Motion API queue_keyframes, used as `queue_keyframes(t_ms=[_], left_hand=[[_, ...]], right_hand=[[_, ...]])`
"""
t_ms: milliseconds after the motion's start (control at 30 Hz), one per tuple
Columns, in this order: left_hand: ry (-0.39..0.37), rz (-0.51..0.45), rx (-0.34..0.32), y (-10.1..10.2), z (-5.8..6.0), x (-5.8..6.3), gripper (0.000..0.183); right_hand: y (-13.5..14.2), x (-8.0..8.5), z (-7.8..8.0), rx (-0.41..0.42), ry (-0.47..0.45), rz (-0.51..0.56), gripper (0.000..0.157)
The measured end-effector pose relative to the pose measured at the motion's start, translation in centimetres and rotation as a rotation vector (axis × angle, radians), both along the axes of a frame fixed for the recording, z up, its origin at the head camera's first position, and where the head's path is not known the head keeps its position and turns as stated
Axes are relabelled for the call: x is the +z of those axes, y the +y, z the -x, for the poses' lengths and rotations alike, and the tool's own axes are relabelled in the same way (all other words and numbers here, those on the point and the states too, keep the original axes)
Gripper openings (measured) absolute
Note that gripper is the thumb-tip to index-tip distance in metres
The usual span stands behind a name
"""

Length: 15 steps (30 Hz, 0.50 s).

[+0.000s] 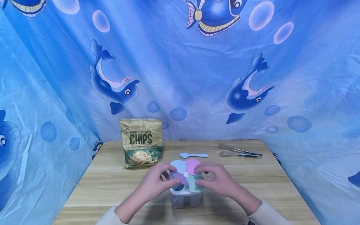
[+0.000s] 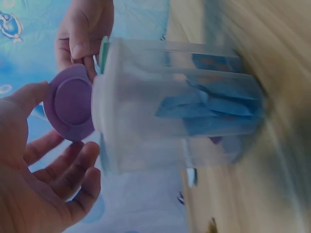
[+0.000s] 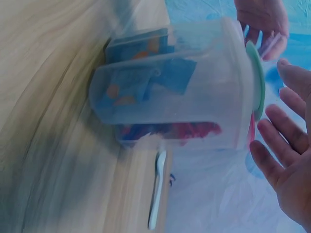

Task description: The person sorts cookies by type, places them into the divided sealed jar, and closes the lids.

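Observation:
A clear plastic container (image 2: 146, 107) with several compartments stands on the table, blue packets (image 2: 209, 107) inside. Its round lids are light blue (image 1: 177, 165), pink (image 1: 192, 166), green (image 1: 194, 183) and purple. My left hand (image 1: 157, 179) holds the purple lid (image 2: 73, 103) by its edge between thumb and fingers. That lid is tilted up, and a compartment opening (image 1: 178, 187) shows beneath it. My right hand (image 1: 220, 179) is at the container's right side, fingers loosely bent by the pink and green lids. Whether its fingertips touch them is hard to tell.
A bag of chips (image 1: 142, 142) stands upright at the back left of the wooden table (image 1: 98, 181). Behind the container lies a light blue spoon (image 1: 194, 155). Tongs (image 1: 240, 153) lie at the back right. A blue sea-print cloth (image 1: 180, 78) hangs behind the table.

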<state>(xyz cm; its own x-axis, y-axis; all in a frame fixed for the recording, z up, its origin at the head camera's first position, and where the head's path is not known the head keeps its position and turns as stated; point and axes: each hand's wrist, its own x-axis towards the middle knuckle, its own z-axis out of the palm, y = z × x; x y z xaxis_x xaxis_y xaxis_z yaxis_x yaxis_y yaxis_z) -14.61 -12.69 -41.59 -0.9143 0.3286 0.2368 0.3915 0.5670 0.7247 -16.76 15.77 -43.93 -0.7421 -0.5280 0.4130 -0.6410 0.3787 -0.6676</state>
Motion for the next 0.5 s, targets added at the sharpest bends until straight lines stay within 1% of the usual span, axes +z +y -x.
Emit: queue_keyframes(t_ms=[133,267,367,500], left_hand=[[0.016,0.004,-0.055,-0.9,-0.4,-0.8,0.035],[0.047,0.037,-0.080,-1.5,-0.7,-1.4,0.037],[0.066,0.060,-0.079,-1.8,-0.9,-1.7,0.038],[0.073,0.075,-0.077,-1.9,-0.9,-2.0,0.039]], right_hand=[[0.7,-0.3,0.0,-0.055,0.010,-0.046,0.044],[1.1,-0.6,0.1,-0.060,0.028,-0.059,0.056],[1.2,-0.8,0.2,-0.053,0.043,-0.061,0.060],[1.2,-0.8,0.2,-0.039,0.059,-0.059,0.059]])
